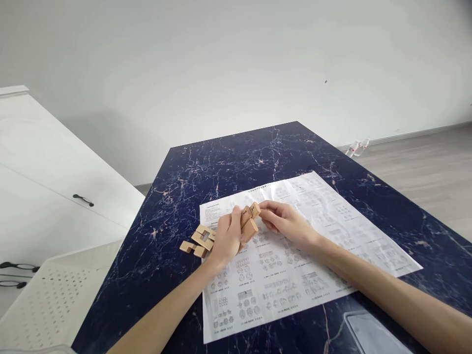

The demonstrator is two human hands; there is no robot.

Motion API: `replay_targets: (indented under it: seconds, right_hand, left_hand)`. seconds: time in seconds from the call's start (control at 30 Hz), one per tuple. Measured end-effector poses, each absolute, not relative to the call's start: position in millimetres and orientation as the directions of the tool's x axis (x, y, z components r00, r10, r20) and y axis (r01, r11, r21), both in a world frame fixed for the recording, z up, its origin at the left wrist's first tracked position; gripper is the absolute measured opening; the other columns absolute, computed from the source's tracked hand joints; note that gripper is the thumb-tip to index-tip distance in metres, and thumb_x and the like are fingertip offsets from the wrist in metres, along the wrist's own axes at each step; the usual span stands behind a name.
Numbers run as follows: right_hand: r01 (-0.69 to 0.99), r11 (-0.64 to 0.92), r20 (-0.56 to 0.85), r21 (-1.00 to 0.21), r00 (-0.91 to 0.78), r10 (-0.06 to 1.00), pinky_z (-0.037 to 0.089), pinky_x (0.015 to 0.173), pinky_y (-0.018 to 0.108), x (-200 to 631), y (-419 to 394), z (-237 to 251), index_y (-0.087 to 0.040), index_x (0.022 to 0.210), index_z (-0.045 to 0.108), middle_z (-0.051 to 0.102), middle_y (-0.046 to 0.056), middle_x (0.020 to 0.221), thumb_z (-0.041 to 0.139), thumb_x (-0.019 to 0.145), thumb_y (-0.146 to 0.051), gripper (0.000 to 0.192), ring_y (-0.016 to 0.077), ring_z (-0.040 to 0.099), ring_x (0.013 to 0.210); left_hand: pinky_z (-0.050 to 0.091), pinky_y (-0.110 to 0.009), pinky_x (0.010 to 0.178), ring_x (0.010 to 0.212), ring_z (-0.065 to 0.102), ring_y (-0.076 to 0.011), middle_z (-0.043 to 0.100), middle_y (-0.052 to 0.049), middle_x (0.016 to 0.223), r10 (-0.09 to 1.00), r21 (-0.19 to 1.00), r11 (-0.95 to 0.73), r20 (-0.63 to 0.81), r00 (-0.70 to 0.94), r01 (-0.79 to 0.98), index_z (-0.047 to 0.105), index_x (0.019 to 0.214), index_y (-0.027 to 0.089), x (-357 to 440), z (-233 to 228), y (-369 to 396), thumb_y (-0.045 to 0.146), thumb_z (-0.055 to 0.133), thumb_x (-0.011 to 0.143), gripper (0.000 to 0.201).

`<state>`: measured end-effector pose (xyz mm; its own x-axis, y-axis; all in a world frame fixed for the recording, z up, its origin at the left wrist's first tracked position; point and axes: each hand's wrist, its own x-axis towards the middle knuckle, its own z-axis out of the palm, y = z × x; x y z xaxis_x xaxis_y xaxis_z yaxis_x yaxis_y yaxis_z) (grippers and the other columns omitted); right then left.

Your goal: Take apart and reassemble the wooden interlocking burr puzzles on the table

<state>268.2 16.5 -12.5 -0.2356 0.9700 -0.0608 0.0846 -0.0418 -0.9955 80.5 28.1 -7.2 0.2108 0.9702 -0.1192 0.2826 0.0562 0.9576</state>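
Note:
My left hand [226,238] grips a cluster of pale wooden puzzle pieces [250,227] just above a printed instruction sheet [317,255]. My right hand [283,221] pinches the upper end of the same cluster with its fingertips. Several loose wooden puzzle pieces [199,241] lie on the table to the left of my left hand, at the sheet's left edge. Both forearms reach in from the bottom of the view.
The sheet lies on a dark blue marble-patterned table [258,157]. A clear plastic sleeve [368,334] sits at the near edge. A white perforated chair [51,300] and a white cabinet [44,187] stand to the left; grey floor lies at the right.

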Motion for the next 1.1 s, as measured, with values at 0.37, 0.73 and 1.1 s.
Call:
replay_targets:
  seconds: [0.37, 0.73, 1.1]
  right_hand:
    - [0.018, 0.109, 0.098, -0.994, -0.323, 0.941, 0.041, 0.061, 0.032, 266, 10, -14, -0.022, 0.092, 0.057, 0.054, -0.001, 0.075, 0.045, 0.109, -0.061, 0.044, 0.0150, 0.047, 0.062]
    - [0.312, 0.294, 0.155, -0.903, -0.402, 0.903, 0.027, 0.051, 0.029, 257, 5, -23, -0.024, 0.069, 0.034, 0.037, -0.006, 0.060, 0.063, 0.099, -0.038, 0.044, 0.0105, 0.030, 0.055]
    - [0.191, 0.145, 0.071, -0.971, -0.352, 0.933, 0.026, 0.054, 0.030, 261, 8, -19, -0.023, 0.072, 0.041, 0.036, -0.005, 0.068, 0.057, 0.102, -0.045, 0.040, 0.0125, 0.030, 0.061]
  left_hand:
    - [0.026, -0.032, 0.049, 0.047, 0.038, -0.0142, 0.041, 0.001, 0.049, 0.982, 0.873, -0.138, 0.059, 0.180, 0.469, 0.037, 0.057, 0.024, 70, -7, 34, 0.070, 0.034, 0.107, 0.068]
    - [0.030, -0.034, 0.055, 0.048, 0.042, -0.0148, 0.045, 0.001, 0.051, 0.956, 0.815, -0.259, 0.139, 0.259, 0.518, 0.035, 0.059, 0.024, 72, -8, 29, 0.051, 0.027, 0.113, 0.060]
    - [0.035, -0.032, 0.060, 0.060, 0.041, -0.0149, 0.043, 0.003, 0.064, 0.970, 0.899, -0.108, 0.001, 0.244, 0.425, 0.042, 0.072, 0.023, 68, -5, 29, 0.062, 0.026, 0.112, 0.057]
